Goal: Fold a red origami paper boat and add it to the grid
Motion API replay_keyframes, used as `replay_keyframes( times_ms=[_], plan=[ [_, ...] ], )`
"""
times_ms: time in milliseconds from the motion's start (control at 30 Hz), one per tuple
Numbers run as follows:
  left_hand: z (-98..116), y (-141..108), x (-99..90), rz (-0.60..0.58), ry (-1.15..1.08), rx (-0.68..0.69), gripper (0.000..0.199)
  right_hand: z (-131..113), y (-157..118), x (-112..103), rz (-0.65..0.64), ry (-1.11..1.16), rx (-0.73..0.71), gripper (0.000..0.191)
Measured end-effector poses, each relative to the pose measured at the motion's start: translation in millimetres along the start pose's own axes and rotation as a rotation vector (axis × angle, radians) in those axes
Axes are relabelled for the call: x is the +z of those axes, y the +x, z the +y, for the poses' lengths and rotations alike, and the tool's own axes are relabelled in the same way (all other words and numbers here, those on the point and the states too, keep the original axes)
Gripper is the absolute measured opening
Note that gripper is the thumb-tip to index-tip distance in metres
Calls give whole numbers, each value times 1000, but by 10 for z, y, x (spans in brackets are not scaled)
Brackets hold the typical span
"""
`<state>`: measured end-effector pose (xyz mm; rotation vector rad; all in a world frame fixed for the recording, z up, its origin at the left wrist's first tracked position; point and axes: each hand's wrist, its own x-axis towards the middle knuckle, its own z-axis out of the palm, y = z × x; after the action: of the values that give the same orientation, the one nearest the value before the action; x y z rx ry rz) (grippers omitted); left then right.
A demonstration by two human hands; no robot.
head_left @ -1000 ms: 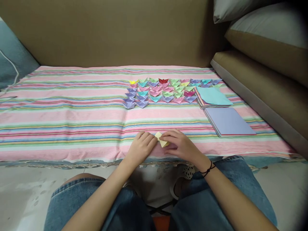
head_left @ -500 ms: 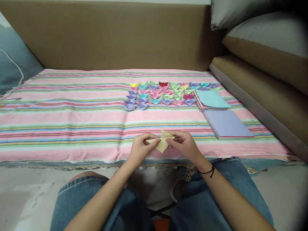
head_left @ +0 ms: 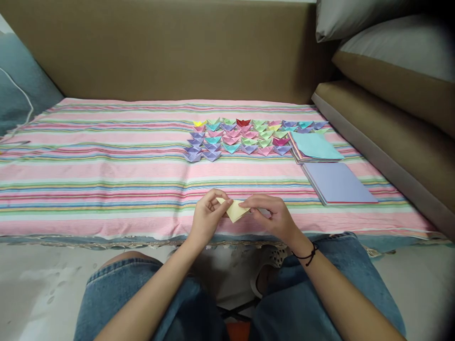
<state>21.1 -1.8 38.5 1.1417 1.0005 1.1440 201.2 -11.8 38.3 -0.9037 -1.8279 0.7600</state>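
A small pale yellow folded paper (head_left: 235, 211) is held above the front part of the striped cloth, its lower corner pointing down. My left hand (head_left: 209, 215) pinches its left side between thumb and fingers. On the other side, my right hand (head_left: 274, 215) has its thumb and index finger closed on the paper's right corner. Farther back lie several rows of folded paper boats (head_left: 232, 148) in purple, pink, green, blue, red and yellow.
Two stacks of square paper lie at the right, one topped light blue (head_left: 318, 146), the nearer one topped lavender (head_left: 339, 183). Large brown and grey cushions (head_left: 384, 113) line the right side. The striped cloth (head_left: 106, 175) has its front edge above my knees.
The yellow paper has gone from a shape with an upright upper point to a flatter, downward-pointing one. My left hand has risen slightly, and my right index finger has moved onto the paper.
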Motion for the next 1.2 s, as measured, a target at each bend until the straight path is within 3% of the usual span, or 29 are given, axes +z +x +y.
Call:
replay_keyframes(
  times_ms=[233, 400, 533, 733, 900, 1200],
  plan=[
    [-33, 0, -31, -24, 58, -15, 25, 29, -25, 71, 57, 1, 82, 13],
    [-89, -6, -29, -57, 44, -4, 32, 73, -37, 134, 110, 209, 303, 27],
    [-102, -18, -12, -54, 96, 39, 31, 92, -26, 159, 90, 304, 422, 18],
    [-94, -49, 20, -44, 118, 23, 40, 98, -28, 160, 97, 324, 430, 16],
    [-84, -59, 37, -55, 82, -21, 50, 59, -38, 156, 108, 209, 393, 16],
    [-50, -11, 7, 40, -31, -53, 48, 75, -38, 126, 53, 203, 422, 16]
  ],
)
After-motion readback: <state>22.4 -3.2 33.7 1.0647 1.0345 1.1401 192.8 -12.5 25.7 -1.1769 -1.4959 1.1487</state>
